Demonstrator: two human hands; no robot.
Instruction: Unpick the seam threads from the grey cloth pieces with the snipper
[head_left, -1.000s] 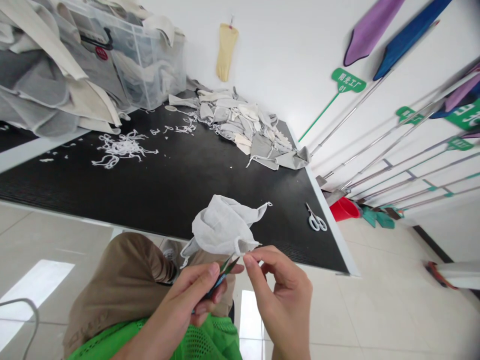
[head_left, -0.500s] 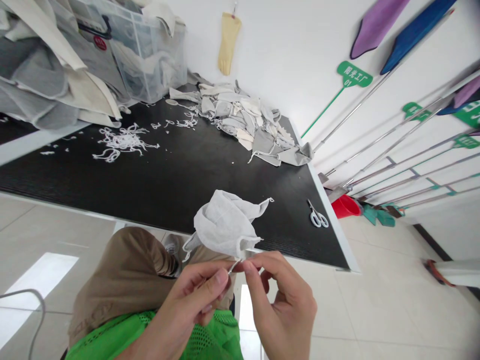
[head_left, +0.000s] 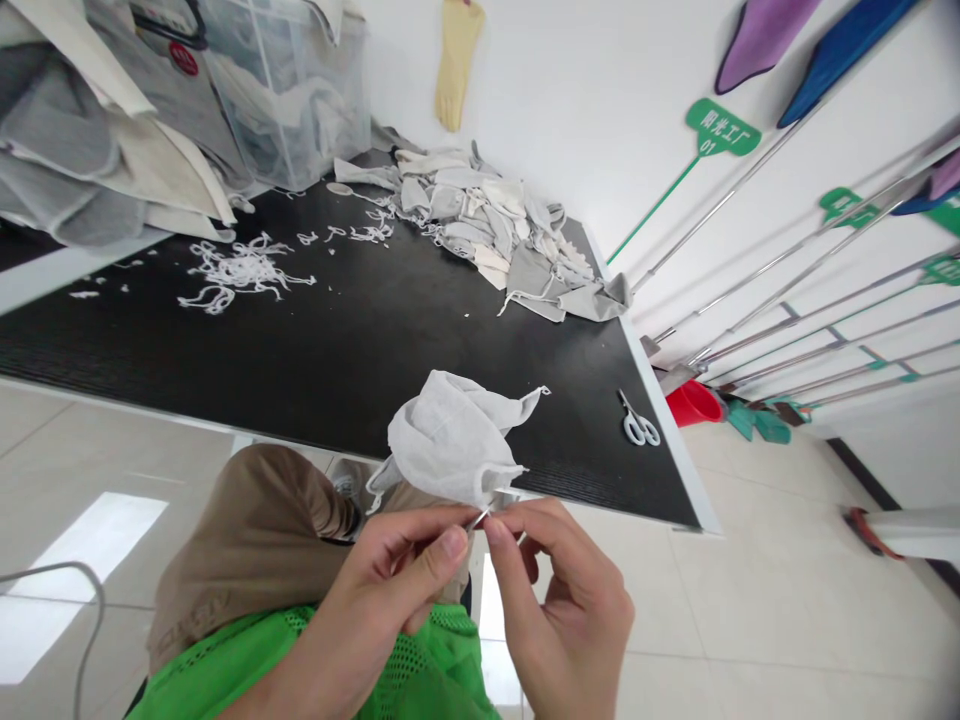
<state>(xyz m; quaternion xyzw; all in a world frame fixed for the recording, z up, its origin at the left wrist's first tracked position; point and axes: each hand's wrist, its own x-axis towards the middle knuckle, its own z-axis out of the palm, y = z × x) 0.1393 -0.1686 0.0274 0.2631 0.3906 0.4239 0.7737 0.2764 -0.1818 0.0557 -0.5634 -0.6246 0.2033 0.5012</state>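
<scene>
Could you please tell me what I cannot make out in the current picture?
All in the head view:
- Thin pale thing: mostly hidden by the fingers of the left hand.
- Anything between the right hand's thumb and index finger: hidden by that hand.
- Inside of the cloth: hidden by its folds.
- Tops of the bin and glove: cut off by the upper edge.

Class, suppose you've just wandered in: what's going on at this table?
A person is working with both hands at the near edge of a black table. The left hand and right hand meet by a gray cloth, fingertips pinched on a thin pale thing, too small to identify. Scissors lie to the right; white strings and a cloth heap sit farther back.
</scene>
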